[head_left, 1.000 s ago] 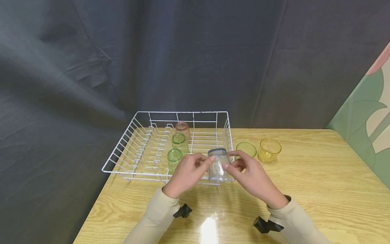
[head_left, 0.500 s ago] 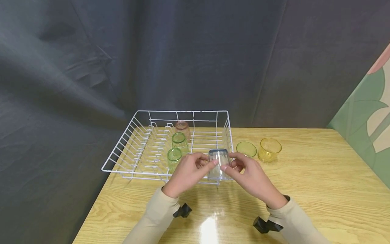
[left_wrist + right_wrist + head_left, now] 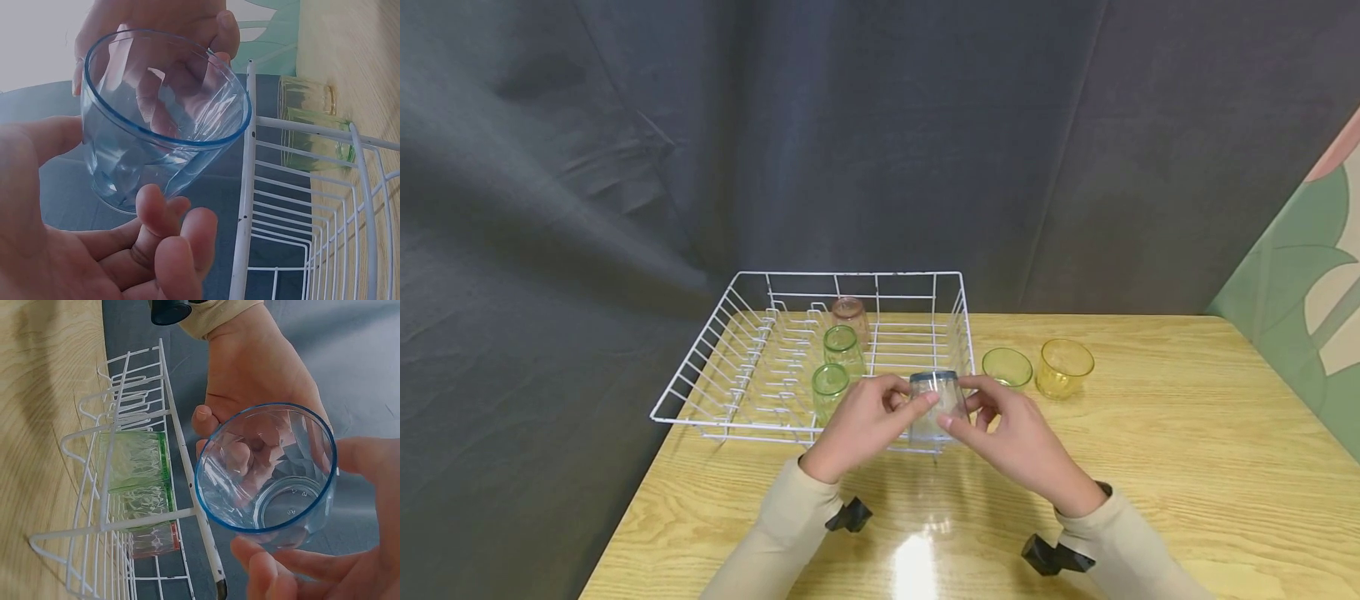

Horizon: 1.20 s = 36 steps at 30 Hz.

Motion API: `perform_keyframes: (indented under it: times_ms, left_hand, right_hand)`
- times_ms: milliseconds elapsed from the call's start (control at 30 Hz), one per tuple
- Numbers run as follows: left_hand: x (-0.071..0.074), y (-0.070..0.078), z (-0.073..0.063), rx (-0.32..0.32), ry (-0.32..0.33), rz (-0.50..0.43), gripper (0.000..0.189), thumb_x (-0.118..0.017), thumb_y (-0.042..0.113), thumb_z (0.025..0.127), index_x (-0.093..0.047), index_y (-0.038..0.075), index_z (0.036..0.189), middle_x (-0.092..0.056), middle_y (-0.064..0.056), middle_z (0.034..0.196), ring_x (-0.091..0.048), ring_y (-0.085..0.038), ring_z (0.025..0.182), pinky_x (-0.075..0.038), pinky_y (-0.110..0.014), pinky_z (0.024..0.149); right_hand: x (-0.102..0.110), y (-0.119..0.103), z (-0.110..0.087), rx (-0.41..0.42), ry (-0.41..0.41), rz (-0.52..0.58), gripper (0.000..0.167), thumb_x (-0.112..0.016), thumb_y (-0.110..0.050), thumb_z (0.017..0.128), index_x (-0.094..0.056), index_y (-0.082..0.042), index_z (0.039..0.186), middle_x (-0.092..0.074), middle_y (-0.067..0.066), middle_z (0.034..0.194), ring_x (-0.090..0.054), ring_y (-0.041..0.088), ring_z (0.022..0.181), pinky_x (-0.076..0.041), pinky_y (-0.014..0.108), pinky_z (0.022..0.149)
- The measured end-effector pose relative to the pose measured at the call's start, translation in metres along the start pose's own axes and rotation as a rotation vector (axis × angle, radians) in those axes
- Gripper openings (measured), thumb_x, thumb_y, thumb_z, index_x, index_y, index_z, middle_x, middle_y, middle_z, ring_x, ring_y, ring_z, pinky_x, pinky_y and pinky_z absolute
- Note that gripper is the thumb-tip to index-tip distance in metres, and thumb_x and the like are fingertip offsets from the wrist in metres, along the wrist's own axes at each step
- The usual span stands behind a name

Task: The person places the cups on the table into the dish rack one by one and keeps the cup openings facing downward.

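Note:
In the head view, a clear blue-tinted drinking glass (image 3: 936,392) is held between both hands over the near right corner of the white wire dish rack (image 3: 925,342). My left hand (image 3: 868,421) grips its left side, with the thumb across the front. On the right side, fingers and thumb of my right hand (image 3: 1015,429) hold it too. Both wrist views look into the mouth of the glass (image 3: 269,469), past its blue rim. The glass (image 3: 169,125) appears to contain nothing. Part of its wall is hidden behind the thumbs in the head view.
Inside the rack a pinkish glass (image 3: 850,312) and two green glasses (image 3: 842,346) stand in a row. Right of the rack, a yellow-green glass (image 3: 1007,367) and a yellow glass (image 3: 1063,371) stand on the wooden table (image 3: 1187,433). A dark curtain (image 3: 880,150) hangs behind.
The glass has tilted a little, and its upper end sits slightly lower. My right thumb has slid a little left and down along it. The rack and other glasses stay put.

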<state>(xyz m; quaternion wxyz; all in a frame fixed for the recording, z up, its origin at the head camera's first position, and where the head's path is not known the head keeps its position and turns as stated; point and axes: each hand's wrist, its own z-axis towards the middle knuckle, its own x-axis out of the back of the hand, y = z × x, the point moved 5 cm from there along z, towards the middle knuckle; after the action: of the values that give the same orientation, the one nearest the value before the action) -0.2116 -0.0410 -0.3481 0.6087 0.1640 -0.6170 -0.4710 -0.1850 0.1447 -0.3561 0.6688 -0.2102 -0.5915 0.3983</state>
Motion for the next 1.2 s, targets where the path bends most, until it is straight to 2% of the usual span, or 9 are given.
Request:
perform_keyframes:
  times_ms: [267, 567, 700, 867, 1000, 1200]
  left_hand:
    - [-0.0007, -0.0016, -0.0001, -0.002, -0.009, -0.004, 0.044, -0.061, 0.055, 0.095, -0.063, 0.013, 0.082, -0.046, 0.008, 0.060, -0.039, -0.004, 0.050, -0.034, -0.023, 0.050]
    - [-0.0021, -0.0029, -0.0013, -0.003, -0.031, -0.021, 0.041, -0.062, 0.053, 0.095, -0.058, 0.015, 0.080, -0.045, 0.007, 0.063, -0.039, -0.006, 0.052, -0.033, -0.023, 0.053]
    - [-0.0019, -0.0012, -0.0018, -0.018, -0.036, -0.026, 0.038, -0.063, 0.051, 0.095, -0.060, 0.015, 0.084, -0.052, 0.005, 0.067, -0.044, -0.007, 0.055, -0.037, -0.024, 0.054]
    - [-0.0010, 0.0009, -0.0025, -0.023, -0.037, -0.012, 0.035, -0.063, 0.052, 0.095, -0.062, 0.017, 0.092, -0.063, 0.004, 0.079, -0.057, -0.011, 0.067, -0.048, -0.028, 0.060]
    - [-0.0011, 0.0009, -0.0024, -0.006, -0.036, 0.001, 0.036, -0.064, 0.053, 0.094, -0.061, 0.017, 0.092, -0.063, 0.004, 0.082, -0.062, -0.011, 0.075, -0.052, -0.029, 0.066]
    - [-0.0014, 0.0013, -0.0018, 0.009, -0.035, -0.004, 0.037, -0.065, 0.053, 0.092, -0.059, 0.017, 0.092, -0.061, 0.003, 0.085, -0.062, -0.010, 0.076, -0.053, -0.029, 0.066]
  right_hand:
    - [-0.0019, -0.0013, -0.0011, 0.028, 0.008, -0.002, 0.055, -0.078, -0.039, 0.087, -0.062, -0.008, 0.129, -0.069, -0.003, 0.091, -0.056, 0.010, 0.070, -0.046, 0.025, 0.059]
    - [-0.0020, -0.0023, -0.0006, 0.030, 0.002, -0.024, 0.054, -0.077, -0.038, 0.087, -0.063, -0.003, 0.126, -0.069, -0.001, 0.094, -0.056, 0.011, 0.071, -0.046, 0.025, 0.059]
    - [-0.0013, -0.0022, -0.0009, 0.035, 0.000, -0.023, 0.050, -0.078, -0.037, 0.087, -0.065, -0.004, 0.122, -0.069, 0.001, 0.096, -0.056, 0.010, 0.071, -0.045, 0.025, 0.058]
    - [0.0000, -0.0031, -0.0021, 0.046, 0.004, -0.026, 0.046, -0.078, -0.039, 0.087, -0.065, -0.009, 0.119, -0.067, -0.003, 0.094, -0.056, 0.009, 0.071, -0.045, 0.025, 0.057]
    - [-0.0003, -0.0032, -0.0021, 0.051, 0.006, -0.017, 0.046, -0.078, -0.039, 0.086, -0.065, -0.010, 0.119, -0.067, -0.003, 0.094, -0.057, 0.009, 0.071, -0.046, 0.025, 0.057]
    - [-0.0006, -0.0035, -0.0019, 0.066, 0.002, 0.009, 0.046, -0.079, -0.038, 0.086, -0.064, -0.011, 0.120, -0.068, 0.000, 0.098, -0.058, 0.010, 0.072, -0.047, 0.025, 0.055]
